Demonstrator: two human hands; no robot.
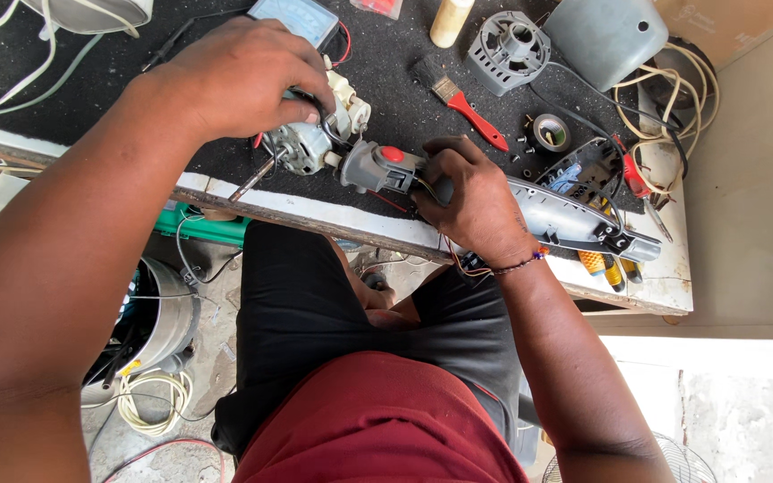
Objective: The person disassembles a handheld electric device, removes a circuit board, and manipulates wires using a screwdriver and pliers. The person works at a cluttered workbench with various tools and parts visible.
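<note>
Two hands at work, left hand (239, 80) gripping small motor (308, 143), right hand (476, 201) on grey housing (378, 168)

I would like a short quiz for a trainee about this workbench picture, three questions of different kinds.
1. True or false: the left hand rests on the small electric motor.
2. Which colour is the handle of the paintbrush? A) blue B) red C) green
3. Fill in: the right hand grips the grey ____ with a red button.

Key: 1 true; 2 B; 3 housing.
</note>
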